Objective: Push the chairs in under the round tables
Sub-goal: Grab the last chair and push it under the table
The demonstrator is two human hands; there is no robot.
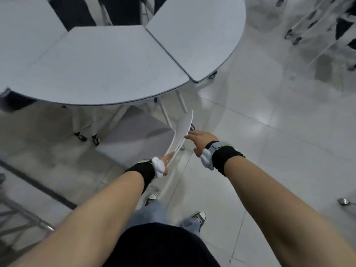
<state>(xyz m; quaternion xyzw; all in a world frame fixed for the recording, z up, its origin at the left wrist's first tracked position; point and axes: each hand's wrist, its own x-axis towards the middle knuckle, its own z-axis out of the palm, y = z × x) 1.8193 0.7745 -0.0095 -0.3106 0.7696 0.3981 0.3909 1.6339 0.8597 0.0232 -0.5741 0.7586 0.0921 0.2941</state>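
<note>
A chair with a grey seat (pixel 134 137) and a thin white backrest (pixel 183 130) stands at the near edge of the round white table (pixel 107 62), which is built from curved segments. The seat's far part lies under the tabletop. My left hand (pixel 167 158) grips the near end of the backrest, mostly hidden behind it and my wristband. My right hand (pixel 199 139) rests its fingers against the outer face of the backrest, fingers spread.
Castered table legs (pixel 86 136) stand left of the seat. Another table segment (pixel 200 31) adjoins at right. More chairs with castered legs (pixel 296 37) crowd the upper right. A metal frame (pixel 23 214) lies at lower left. My feet (pixel 198 216) stand on glossy white tiles.
</note>
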